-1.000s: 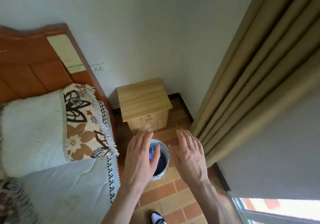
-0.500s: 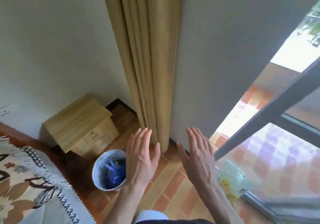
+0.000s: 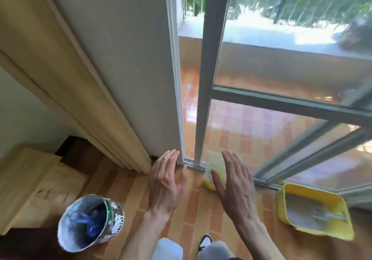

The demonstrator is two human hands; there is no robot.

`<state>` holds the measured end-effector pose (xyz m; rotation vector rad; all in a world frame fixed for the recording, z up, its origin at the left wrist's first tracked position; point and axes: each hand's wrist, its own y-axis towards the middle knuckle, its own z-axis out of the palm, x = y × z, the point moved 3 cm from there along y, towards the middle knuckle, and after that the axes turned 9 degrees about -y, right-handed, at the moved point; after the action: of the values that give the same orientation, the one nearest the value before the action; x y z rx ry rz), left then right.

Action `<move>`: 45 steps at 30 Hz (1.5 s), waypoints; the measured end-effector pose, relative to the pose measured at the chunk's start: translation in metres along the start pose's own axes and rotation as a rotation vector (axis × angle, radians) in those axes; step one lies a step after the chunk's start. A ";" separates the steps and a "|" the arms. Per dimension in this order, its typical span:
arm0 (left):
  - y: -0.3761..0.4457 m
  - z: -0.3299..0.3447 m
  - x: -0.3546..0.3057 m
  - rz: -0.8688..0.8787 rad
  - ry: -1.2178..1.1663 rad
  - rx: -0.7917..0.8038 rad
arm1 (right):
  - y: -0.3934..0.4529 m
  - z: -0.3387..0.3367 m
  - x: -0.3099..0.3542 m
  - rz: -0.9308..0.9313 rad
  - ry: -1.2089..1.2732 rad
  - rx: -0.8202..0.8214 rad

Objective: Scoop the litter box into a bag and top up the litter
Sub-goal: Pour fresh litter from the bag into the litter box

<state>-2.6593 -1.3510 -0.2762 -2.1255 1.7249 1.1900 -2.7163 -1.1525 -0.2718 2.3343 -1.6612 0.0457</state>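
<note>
Both hands, left (image 3: 166,181) and right (image 3: 236,187), raised with fingers straight, holding nothing; yellow litter box (image 3: 314,209) on floor at right.

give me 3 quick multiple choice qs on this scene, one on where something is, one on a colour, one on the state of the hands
1. Where is the litter box?
A. on the floor to the right of the right hand
B. on the wooden stand
C. out on the balcony

2. What colour is the litter box?
A. blue
B. yellow
C. white

3. How are the hands?
A. both gripping the bucket
B. one holding a scoop
C. both open and holding nothing

Answers:
1 A: it sits on the tiled floor by the glass door, right of the right hand.
2 B: its rim and walls are yellow.
3 C: the left hand and right hand have straight fingers, and the bucket stands apart.
</note>
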 end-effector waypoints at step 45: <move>0.007 0.308 -0.115 0.062 -0.054 0.407 | -0.026 0.071 -0.298 0.203 0.163 0.148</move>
<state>-2.8133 -1.0911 -0.4051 -1.7960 1.8321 0.8119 -2.8034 -0.8864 -0.3996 2.1858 -1.8602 0.4013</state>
